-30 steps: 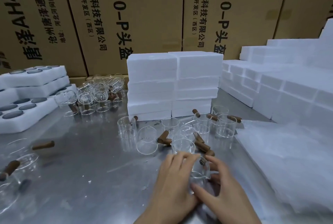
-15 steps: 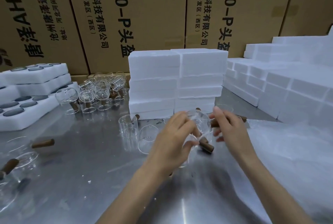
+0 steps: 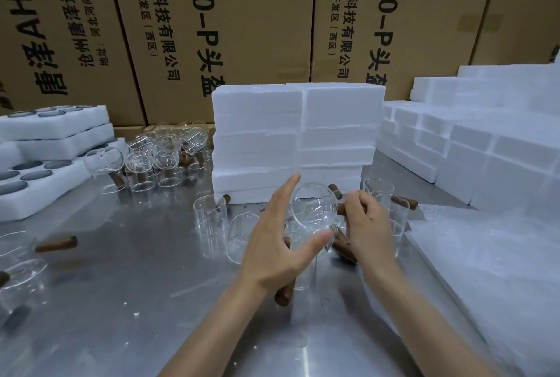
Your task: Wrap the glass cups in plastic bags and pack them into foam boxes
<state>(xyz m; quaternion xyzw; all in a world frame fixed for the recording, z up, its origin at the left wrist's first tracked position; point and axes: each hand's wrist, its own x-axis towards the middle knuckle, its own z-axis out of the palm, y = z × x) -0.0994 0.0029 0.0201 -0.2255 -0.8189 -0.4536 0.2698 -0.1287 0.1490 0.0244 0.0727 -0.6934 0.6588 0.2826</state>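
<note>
A clear glass cup [image 3: 315,210] with a brown wooden handle is held tilted above the steel table [image 3: 136,301]. My left hand [image 3: 278,243] cradles its body, thumb under the glass and fingers spread along its far side. My right hand [image 3: 366,225] is closed on the handle end at the cup's right. Several more loose cups [image 3: 209,216] stand and lie on the table around and under my hands. A pile of clear plastic bags [image 3: 485,261] lies at the right. Closed white foam boxes [image 3: 297,140] are stacked behind the cups.
Foam trays with round holes [image 3: 45,164] are stacked at the left, with a cluster of cups [image 3: 157,155] behind them. Two cups [image 3: 21,273] lie at the left edge. More foam boxes [image 3: 485,149] step up at the right. Cardboard cartons [image 3: 242,28] wall off the back.
Both hands lifted one cup off the table and raised it. My left hand's fingers have since spread, and my right hand has closed on the handle.
</note>
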